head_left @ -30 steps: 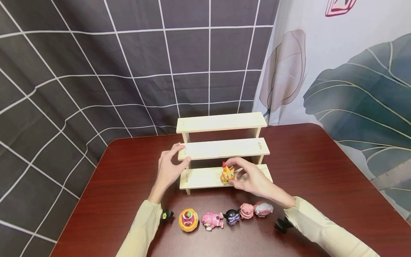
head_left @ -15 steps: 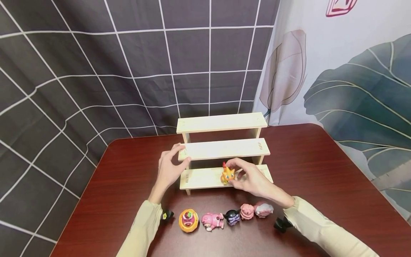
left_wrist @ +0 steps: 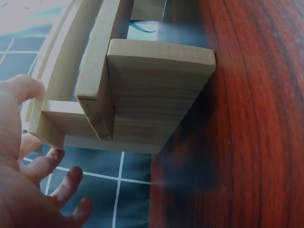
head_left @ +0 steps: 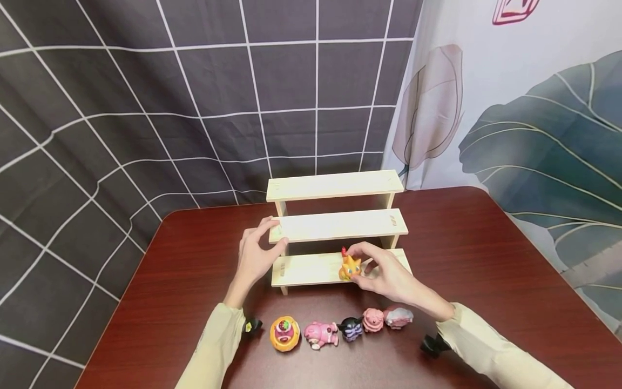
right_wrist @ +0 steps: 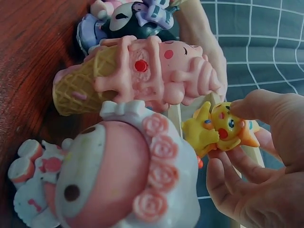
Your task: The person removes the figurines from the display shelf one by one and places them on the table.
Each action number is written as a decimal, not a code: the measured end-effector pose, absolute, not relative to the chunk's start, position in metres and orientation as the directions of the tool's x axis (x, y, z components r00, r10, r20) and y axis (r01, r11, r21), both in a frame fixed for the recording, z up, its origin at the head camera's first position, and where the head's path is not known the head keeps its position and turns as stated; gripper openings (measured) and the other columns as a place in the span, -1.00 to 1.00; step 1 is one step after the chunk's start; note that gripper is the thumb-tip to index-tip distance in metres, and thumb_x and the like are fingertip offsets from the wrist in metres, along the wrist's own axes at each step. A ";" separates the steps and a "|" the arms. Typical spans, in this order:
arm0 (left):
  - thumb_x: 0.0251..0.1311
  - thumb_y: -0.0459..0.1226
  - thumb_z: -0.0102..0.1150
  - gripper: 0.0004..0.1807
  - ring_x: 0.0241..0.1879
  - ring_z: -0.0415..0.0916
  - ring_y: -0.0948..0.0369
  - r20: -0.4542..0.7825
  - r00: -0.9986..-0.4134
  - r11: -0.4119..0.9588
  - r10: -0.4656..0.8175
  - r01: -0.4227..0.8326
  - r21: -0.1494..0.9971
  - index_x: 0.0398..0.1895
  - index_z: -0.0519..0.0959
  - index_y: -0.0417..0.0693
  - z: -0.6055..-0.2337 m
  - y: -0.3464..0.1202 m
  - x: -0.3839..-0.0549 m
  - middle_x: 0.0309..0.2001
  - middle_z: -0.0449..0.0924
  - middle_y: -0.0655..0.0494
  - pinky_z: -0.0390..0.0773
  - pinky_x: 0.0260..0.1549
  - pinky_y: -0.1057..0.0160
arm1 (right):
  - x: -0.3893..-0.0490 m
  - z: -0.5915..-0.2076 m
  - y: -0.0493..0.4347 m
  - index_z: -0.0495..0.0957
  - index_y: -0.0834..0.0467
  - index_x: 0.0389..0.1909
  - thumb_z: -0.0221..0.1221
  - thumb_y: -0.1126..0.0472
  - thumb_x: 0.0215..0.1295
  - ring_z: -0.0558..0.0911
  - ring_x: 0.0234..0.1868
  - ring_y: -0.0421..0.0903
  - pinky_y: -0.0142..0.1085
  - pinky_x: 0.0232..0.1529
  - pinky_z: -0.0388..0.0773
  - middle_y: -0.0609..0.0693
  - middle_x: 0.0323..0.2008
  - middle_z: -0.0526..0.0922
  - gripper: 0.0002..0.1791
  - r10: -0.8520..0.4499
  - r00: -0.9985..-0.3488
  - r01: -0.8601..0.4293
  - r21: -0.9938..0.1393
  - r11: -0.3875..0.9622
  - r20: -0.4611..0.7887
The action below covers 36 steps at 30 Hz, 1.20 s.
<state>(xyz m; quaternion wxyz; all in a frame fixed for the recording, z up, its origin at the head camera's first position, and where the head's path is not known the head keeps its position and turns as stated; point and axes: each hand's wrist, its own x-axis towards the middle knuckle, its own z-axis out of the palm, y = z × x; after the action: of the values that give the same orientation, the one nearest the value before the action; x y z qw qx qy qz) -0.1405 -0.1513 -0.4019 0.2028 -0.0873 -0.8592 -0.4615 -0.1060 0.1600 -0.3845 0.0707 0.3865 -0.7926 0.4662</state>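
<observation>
A yellow-and-orange toy figurine (head_left: 350,268) with a red tip stands at the bottom step of a three-tier wooden display shelf (head_left: 335,226), right of the middle. My right hand (head_left: 392,274) pinches it between thumb and fingers. The right wrist view shows the figurine's yellow body (right_wrist: 200,133) and one eye, with fingertips on its head and side. At the shelf's left end, my left hand (head_left: 256,253) holds the middle board, thumb at the front edge and index finger at the back corner. In the left wrist view, its lower fingers (left_wrist: 69,185) stay off the wood.
Along the table (head_left: 204,302) in front of the shelf lie several toys: an orange round one (head_left: 285,333), a pink figure (head_left: 320,334), a black-and-purple figure (head_left: 351,328), a pink ice-cream-cone figure (head_left: 373,320) and a pink-and-white figure (head_left: 399,317). A dark gridded curtain (head_left: 282,81) hangs behind.
My right hand has shifted slightly right and toward me along the bottom step with the figurine. The left hand has stayed put on the middle board.
</observation>
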 end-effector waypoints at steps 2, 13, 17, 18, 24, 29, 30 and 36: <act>0.08 -0.15 0.45 -0.54 -0.01 0.39 0.01 0.427 -0.904 0.559 -0.038 0.334 0.758 0.10 0.68 0.03 -0.402 -0.151 -0.140 0.27 0.53 0.05 0.33 -0.07 -0.02 | -0.104 -0.384 0.162 0.52 0.28 -0.03 0.40 0.52 -0.01 0.60 -0.31 -0.09 -0.22 -0.35 0.61 -0.02 -0.19 0.63 -0.53 -0.544 -0.691 -0.681 -0.681 0.269 0.476; 0.09 -0.14 0.45 -0.54 0.00 0.39 -0.01 0.431 -0.902 0.561 -0.039 0.337 0.756 0.10 0.68 0.04 -0.402 -0.152 -0.140 0.27 0.54 0.06 0.33 -0.07 -0.03 | -0.096 -0.384 0.175 0.52 0.26 -0.01 0.41 0.56 -0.04 0.60 -0.28 -0.15 -0.23 -0.36 0.63 0.00 -0.16 0.63 -0.48 -0.530 -0.693 -0.691 -0.660 0.294 0.489; 0.09 -0.14 0.45 -0.54 0.00 0.39 -0.01 0.426 -0.904 0.558 -0.037 0.335 0.759 0.11 0.68 0.03 -0.402 -0.152 -0.140 0.27 0.53 0.03 0.32 -0.07 -0.04 | -0.092 -0.382 0.180 0.52 0.26 -0.01 0.41 0.56 -0.04 0.61 -0.29 -0.15 -0.22 -0.37 0.64 0.00 -0.16 0.63 -0.48 -0.522 -0.696 -0.690 -0.659 0.300 0.492; 0.09 -0.14 0.45 -0.54 0.00 0.38 0.00 0.424 -0.905 0.559 -0.038 0.333 0.760 0.11 0.68 0.03 -0.402 -0.152 -0.140 0.27 0.53 0.04 0.32 -0.07 -0.04 | -0.091 -0.382 0.181 0.52 0.26 -0.01 0.41 0.56 -0.04 0.61 -0.29 -0.15 -0.22 -0.37 0.64 0.00 -0.16 0.63 -0.48 -0.519 -0.697 -0.691 -0.657 0.302 0.494; 0.10 -0.14 0.45 -0.54 -0.01 0.38 0.02 0.426 -0.904 0.564 -0.039 0.332 0.756 0.11 0.68 0.04 -0.402 -0.152 -0.141 0.27 0.53 0.04 0.33 -0.08 -0.03 | -0.085 -0.379 0.190 0.53 0.23 0.00 0.43 0.55 -0.06 0.59 -0.28 -0.14 -0.25 -0.35 0.63 -0.01 -0.17 0.62 -0.46 -0.497 -0.697 -0.699 -0.644 0.309 0.517; 0.09 -0.14 0.45 -0.54 0.00 0.38 0.01 0.419 -0.907 0.564 -0.039 0.326 0.759 0.11 0.68 0.03 -0.402 -0.152 -0.140 0.27 0.53 0.07 0.33 -0.07 -0.03 | -0.080 -0.381 0.199 0.53 0.26 0.00 0.45 0.55 -0.10 0.61 -0.33 -0.14 -0.25 -0.37 0.61 0.03 -0.16 0.62 -0.43 -0.481 -0.693 -0.708 -0.633 0.312 0.537; 0.10 -0.14 0.45 -0.54 0.00 0.38 0.02 0.417 -0.908 0.565 -0.039 0.325 0.759 0.11 0.68 0.03 -0.402 -0.152 -0.140 0.28 0.53 0.08 0.33 -0.07 -0.03 | -0.079 -0.381 0.201 0.52 0.26 0.00 0.45 0.56 -0.10 0.61 -0.33 -0.14 -0.25 -0.38 0.61 0.03 -0.16 0.62 -0.43 -0.477 -0.695 -0.706 -0.635 0.312 0.538; 0.11 -0.14 0.44 -0.54 0.01 0.38 0.02 0.417 -0.908 0.565 -0.036 0.326 0.758 0.12 0.67 0.03 -0.402 -0.151 -0.140 0.28 0.53 0.09 0.33 -0.07 -0.03 | -0.073 -0.383 0.211 0.52 0.28 -0.01 0.43 0.61 -0.14 0.59 -0.28 -0.17 -0.30 -0.34 0.62 0.02 -0.15 0.61 -0.41 -0.460 -0.704 -0.697 -0.650 0.303 0.541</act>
<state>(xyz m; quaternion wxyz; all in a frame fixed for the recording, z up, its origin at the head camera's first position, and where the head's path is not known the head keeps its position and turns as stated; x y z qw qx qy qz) -0.1400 -0.1514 -0.4018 0.1971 -0.0839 -0.8624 -0.4587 -0.0731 0.2109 -0.3829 0.1274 0.3630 -0.7970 0.4656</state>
